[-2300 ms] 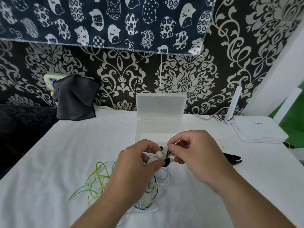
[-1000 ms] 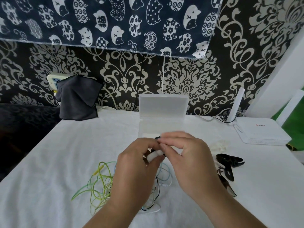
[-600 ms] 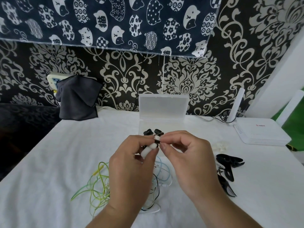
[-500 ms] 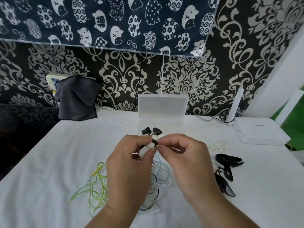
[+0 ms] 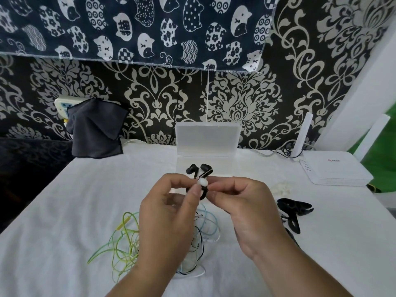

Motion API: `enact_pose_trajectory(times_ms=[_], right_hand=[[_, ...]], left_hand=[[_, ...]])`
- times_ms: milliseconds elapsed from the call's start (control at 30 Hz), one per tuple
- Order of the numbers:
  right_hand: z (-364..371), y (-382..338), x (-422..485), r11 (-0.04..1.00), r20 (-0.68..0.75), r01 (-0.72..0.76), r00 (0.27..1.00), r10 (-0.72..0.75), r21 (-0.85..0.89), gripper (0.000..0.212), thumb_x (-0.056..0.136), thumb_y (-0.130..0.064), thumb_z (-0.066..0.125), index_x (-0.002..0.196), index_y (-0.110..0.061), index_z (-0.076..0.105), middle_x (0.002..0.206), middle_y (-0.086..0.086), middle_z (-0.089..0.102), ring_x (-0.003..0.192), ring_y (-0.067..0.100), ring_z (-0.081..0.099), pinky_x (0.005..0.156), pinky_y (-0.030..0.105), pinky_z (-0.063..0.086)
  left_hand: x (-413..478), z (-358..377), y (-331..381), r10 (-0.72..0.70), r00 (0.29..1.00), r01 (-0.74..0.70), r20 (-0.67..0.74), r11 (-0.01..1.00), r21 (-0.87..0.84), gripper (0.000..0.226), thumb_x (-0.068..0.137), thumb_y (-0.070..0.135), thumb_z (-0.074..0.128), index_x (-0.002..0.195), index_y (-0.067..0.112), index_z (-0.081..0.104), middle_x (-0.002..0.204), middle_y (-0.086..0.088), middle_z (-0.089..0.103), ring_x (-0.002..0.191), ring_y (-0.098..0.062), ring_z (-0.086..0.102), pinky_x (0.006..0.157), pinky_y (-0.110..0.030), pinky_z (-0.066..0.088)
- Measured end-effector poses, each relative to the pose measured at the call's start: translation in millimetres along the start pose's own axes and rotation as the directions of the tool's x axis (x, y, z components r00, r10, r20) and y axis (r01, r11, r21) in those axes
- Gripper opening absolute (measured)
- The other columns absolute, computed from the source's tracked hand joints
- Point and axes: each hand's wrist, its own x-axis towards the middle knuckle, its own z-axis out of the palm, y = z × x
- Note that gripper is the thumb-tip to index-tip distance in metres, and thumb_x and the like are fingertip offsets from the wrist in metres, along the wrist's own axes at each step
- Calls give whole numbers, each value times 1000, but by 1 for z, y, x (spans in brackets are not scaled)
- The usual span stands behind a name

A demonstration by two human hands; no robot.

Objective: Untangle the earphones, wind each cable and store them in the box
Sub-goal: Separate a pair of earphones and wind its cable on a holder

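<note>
Early: left hand [image 5: 169, 219], right hand [image 5: 246, 209] pinch black wired earphones [image 5: 199, 169]; green-blue cable tangle [image 5: 128, 243] lower centre unwound, translucent plastic box [image 5: 205, 144] looks unfilled

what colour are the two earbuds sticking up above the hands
Black: the earbuds show clearest in the head view.

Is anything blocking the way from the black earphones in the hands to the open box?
Nothing visible does. The left hand and right hand pinch the black earphones just in front of the box, whose lid stands open at the back. The other cables lie nearer the person, off that path.
</note>
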Motion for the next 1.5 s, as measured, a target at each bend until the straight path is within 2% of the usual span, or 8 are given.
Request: enact_pose_trajectory(times_ms=[200, 367, 667, 833, 1100, 1333, 1433, 1500], right_hand=[[1, 3, 1, 982, 65, 104, 993, -95, -156, 22, 74, 11, 77, 71, -11, 79, 93, -5, 75, 82, 11, 73, 72, 22, 55], [-1, 1, 2, 979, 89, 131, 989, -119, -153, 26, 77, 8, 75, 69, -16, 79, 93, -5, 75, 84, 10, 71, 72, 20, 53], [-6, 3, 5, 999, 36, -34, 999, 35, -20, 37, 71, 20, 72, 58, -14, 70, 80, 3, 75, 72, 10, 70, 62, 17, 52], [-10, 5, 8, 997, 39, -82, 996, 82, 1, 39, 72, 20, 71, 57, -16, 68, 82, 7, 75, 77, 17, 71, 69, 24, 53], [-11, 10, 10, 989, 23, -144, 989, 144, 30, 33, 71, 23, 67, 69, -9, 65, 81, 12, 73, 75, 19, 68, 67, 26, 53], [-6, 18, 12, 953, 26, -299, 953, 300, -39, 17, 83, 11, 65, 85, -4, 72, 81, 12, 74, 74, 21, 71, 76, 36, 60], [-4, 16, 12, 944, 52, -318, 945, 323, -87, 9, 84, -1, 72, 88, -9, 74, 83, 9, 76, 75, 20, 72, 70, 33, 59], [-2, 16, 11, 944, 97, -306, 943, 318, -125, 16, 80, -8, 78, 95, -9, 71, 87, 10, 77, 76, 21, 73, 68, 31, 56]], left_hand=[[10, -3, -6, -312, 945, 327, 100, 883, -336, 16, 85, 7, 70, 95, 11, 59, 89, -10, 67, 60, -28, 65, 57, -34, 54], [16, -7, -9, -396, 857, 515, 331, 701, -494, 40, 74, 14, 66, 113, 7, 62, 95, -13, 73, 70, -22, 71, 61, -29, 57], [19, -10, -11, -372, 851, 513, 371, 738, -438, 37, 77, 1, 67, 113, 3, 63, 95, -22, 73, 69, -31, 71, 57, -33, 56], [20, -11, -12, -366, 856, 499, 365, 768, -400, 36, 78, -2, 68, 113, 6, 60, 94, -24, 72, 70, -37, 72, 54, -35, 56], [21, -11, -13, -381, 855, 495, 352, 802, -335, 29, 86, -11, 64, 108, 7, 58, 81, -16, 70, 61, -33, 69, 53, -36, 56], [14, -2, -15, -492, 833, 551, 253, 783, -289, 34, 88, -5, 66, 113, 15, 53, 91, -17, 72, 66, -36, 71, 59, -40, 59], [16, -3, -15, -512, 837, 546, 192, 799, -250, 36, 86, -1, 70, 112, 16, 54, 89, -12, 72, 63, -30, 70, 59, -39, 58], [17, -5, -13, -496, 846, 530, 194, 820, -215, 38, 83, 3, 75, 111, 17, 54, 90, -11, 72, 62, -29, 70, 60, -42, 60]])
